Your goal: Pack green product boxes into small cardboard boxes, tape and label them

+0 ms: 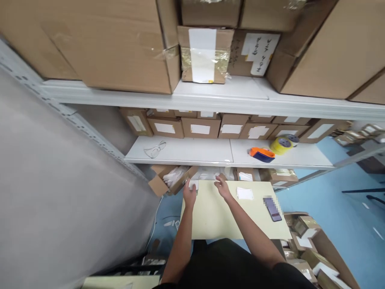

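Note:
At the far left corner of the pale yellow tabletop (216, 220), my left hand (189, 196) has its thumb and fingers around a small white rectangular piece (193, 183). Its exact kind is too small to tell. My right hand (223, 188) is over the table's far edge, fingers apart and holding nothing. To its right lies a small pile of white cards or labels (245, 193). Farther right, a dark phone (273, 209) lies flat.
An open carton (159, 184) with white contents stands beyond the table's left corner. The shelf (192, 148) ahead carries wire-framed glasses (155, 150), an orange-and-blue band (261, 154), yellow tape (281, 145) and labelled boxes. A big carton (333, 249) of small boxes stands at right.

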Tool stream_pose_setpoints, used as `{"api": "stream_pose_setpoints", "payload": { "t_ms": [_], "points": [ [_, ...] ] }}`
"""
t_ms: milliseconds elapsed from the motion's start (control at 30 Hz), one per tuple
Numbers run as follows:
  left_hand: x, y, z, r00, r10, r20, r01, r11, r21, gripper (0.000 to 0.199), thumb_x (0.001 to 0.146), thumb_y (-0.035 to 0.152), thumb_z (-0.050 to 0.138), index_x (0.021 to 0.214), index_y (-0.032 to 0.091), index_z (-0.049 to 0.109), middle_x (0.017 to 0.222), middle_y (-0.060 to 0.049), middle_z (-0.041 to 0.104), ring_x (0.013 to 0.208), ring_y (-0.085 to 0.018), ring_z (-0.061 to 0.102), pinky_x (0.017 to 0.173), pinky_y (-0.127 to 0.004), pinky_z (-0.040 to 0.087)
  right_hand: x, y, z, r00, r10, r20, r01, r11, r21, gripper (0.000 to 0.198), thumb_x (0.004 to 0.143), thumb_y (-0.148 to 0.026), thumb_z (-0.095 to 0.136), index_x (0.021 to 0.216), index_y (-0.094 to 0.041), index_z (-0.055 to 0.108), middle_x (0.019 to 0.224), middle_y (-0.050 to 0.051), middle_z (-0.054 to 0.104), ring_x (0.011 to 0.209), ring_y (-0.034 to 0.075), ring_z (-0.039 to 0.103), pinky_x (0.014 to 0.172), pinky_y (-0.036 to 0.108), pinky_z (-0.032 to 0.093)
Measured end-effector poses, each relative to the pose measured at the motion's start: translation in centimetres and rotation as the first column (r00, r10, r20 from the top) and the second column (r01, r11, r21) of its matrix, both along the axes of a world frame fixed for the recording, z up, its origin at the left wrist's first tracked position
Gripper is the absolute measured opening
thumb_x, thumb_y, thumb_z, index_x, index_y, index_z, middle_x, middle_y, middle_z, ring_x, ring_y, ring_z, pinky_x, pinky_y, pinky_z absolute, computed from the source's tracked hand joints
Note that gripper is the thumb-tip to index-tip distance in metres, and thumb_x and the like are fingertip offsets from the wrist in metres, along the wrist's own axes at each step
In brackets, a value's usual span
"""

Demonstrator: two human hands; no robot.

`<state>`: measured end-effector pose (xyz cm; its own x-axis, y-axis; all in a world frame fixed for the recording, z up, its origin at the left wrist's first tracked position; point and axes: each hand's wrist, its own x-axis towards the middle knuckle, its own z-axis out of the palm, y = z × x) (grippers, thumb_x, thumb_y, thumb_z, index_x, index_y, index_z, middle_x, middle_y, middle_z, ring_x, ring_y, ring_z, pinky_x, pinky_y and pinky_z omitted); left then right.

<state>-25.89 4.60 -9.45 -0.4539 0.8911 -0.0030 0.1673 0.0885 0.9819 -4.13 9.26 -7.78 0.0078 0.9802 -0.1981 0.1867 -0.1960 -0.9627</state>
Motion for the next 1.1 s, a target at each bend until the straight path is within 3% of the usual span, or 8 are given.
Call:
{"api": "stream_pose_setpoints", "payload": {
  "t_ms": [133,267,367,533,667,833,967,1100],
  "points": [
    [5.6,0.5,3.9,0.988,-0.114,0.104,0.108,0.992,0.059,0.052,0.091,0.047,0.067,0.137,0.023,0.063,0.144,-0.014,0.064,0.135,-0.029,0.059,0.105,-0.042,0.054,10.6,1.1,4.6,0.967,-0.159,0.201,0.095,0.95,0.298,0.054,0.087,-0.042,0.059,0.137,-0.022,0.064,0.14,0.013,0.066,0.126,0.031,0.064,0.103,0.048,0.055],
    [10.5,0.3,7.6,0.955,-0.267,0.131,0.259,0.963,0.072,0.049,0.091,0.049,0.065,0.13,0.02,0.068,0.136,-0.015,0.069,0.127,-0.028,0.065,0.1,-0.04,0.057,20.1,4.1,9.7,0.785,-0.331,0.524,0.052,0.877,0.477,0.06,0.089,-0.032,0.056,0.147,-0.018,0.056,0.157,0.014,0.052,0.147,0.031,0.044,0.122,0.05,0.038],
    [12.7,-0.9,9.4,0.934,-0.345,0.091,0.337,0.937,0.089,0.048,0.091,0.052,0.063,0.126,0.02,0.07,0.13,-0.015,0.072,0.118,-0.027,0.07,0.096,-0.039,0.058,23.9,7.7,12.8,0.63,-0.357,0.69,0.0,0.888,0.46,0.065,0.091,-0.025,0.053,0.154,-0.013,0.047,0.162,0.017,0.042,0.152,0.031,0.035,0.124,0.048,0.033],
    [14.0,-4.3,10.6,0.931,-0.366,-0.004,0.365,0.929,0.068,0.046,0.092,0.054,0.06,0.124,0.022,0.072,0.129,-0.014,0.074,0.112,-0.027,0.072,0.09,-0.036,0.06,24.8,11.8,15.3,0.44,-0.164,0.883,-0.052,0.977,0.207,0.047,0.093,-0.018,0.055,0.139,-0.013,0.059,0.138,0.02,0.064,0.133,0.031,0.053,0.11,0.042,0.041],
    [14.0,-6.8,10.6,0.935,-0.35,-0.056,0.353,0.935,0.045,0.047,0.09,0.054,0.062,0.121,0.021,0.074,0.125,-0.014,0.075,0.107,-0.028,0.074,0.09,-0.039,0.06,24.2,10.8,15.4,0.389,-0.177,0.904,-0.07,0.973,0.22,0.029,0.093,-0.018,0.058,0.12,-0.014,0.067,0.122,0.018,0.071,0.118,0.029,0.06,0.104,0.039,0.039],
    [14.7,-8.9,11.4,0.934,-0.335,-0.122,0.343,0.938,0.047,0.044,0.091,0.052,0.059,0.118,0.021,0.075,0.123,-0.014,0.076,0.105,-0.027,0.075,0.089,-0.04,0.06,24.2,5.7,14.0,0.47,-0.289,0.834,-0.215,0.879,0.425,0.021,0.091,-0.016,0.058,0.11,-0.018,0.068,0.11,0.013,0.071,0.11,0.027,0.06,0.103,0.038,0.037],
    [16.9,-9.9,12.6,0.911,-0.354,-0.211,0.374,0.926,0.061,0.039,0.092,0.047,0.058,0.116,0.022,0.076,0.122,-0.012,0.076,0.106,-0.025,0.073,0.085,-0.036,0.06,24.7,-0.7,10.5,0.552,-0.341,0.761,-0.273,0.788,0.551,0.016,0.09,-0.015,0.059,0.102,-0.02,0.068,0.106,0.011,0.067,0.107,0.027,0.058,0.105,0.039,0.037],
    [19.8,-11.2,13.2,0.869,-0.425,-0.252,0.451,0.891,0.05,0.036,0.094,0.043,0.056,0.117,0.024,0.076,0.123,-0.01,0.075,0.107,-0.023,0.071,0.082,-0.032,0.059,25.6,-8.1,4.8,0.617,-0.259,0.743,-0.212,0.855,0.474,0.012,0.089,-0.016,0.061,0.098,-0.021,0.068,0.104,0.01,0.066,0.108,0.028,0.059,0.103,0.04,0.039]
  ]
}}
